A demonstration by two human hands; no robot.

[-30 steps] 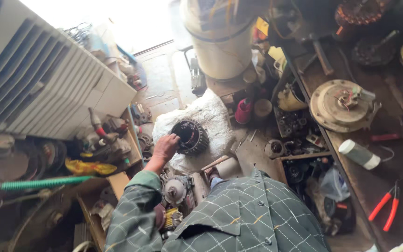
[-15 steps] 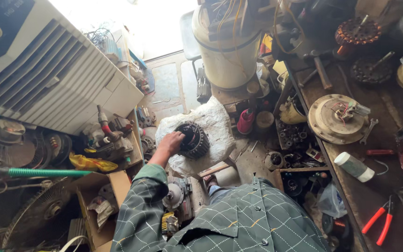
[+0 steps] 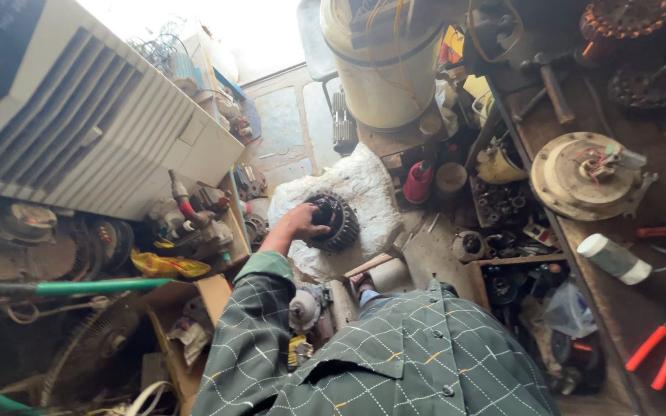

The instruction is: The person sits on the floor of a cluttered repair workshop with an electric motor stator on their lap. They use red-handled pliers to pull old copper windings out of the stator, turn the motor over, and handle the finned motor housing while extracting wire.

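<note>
left hand [image 3: 299, 224]: fingers curled onto rim of motor stator [image 3: 333, 222], centre frame
stator: on white cloth [image 3: 364, 189]
right hand: out of view
tip: likely steadier gripped by outer rim, clear of windings

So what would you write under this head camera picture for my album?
A person's left hand rests on a round dark motor stator lying on a white lumpy pad, amid a crowded workshop floor beside red-handled pliers.

We saw strong daylight pouring in at the top centre, blown out to white glare behind the cream drum [image 3: 385, 65]. The white cloth [image 3: 364, 200] caught that light brightly. Toward the lower left and far right corners things sank into dim shadow. Straight edges bowed near the borders, and the white louvred casing [image 3: 94, 131] looked stretched and slightly soft.
</note>
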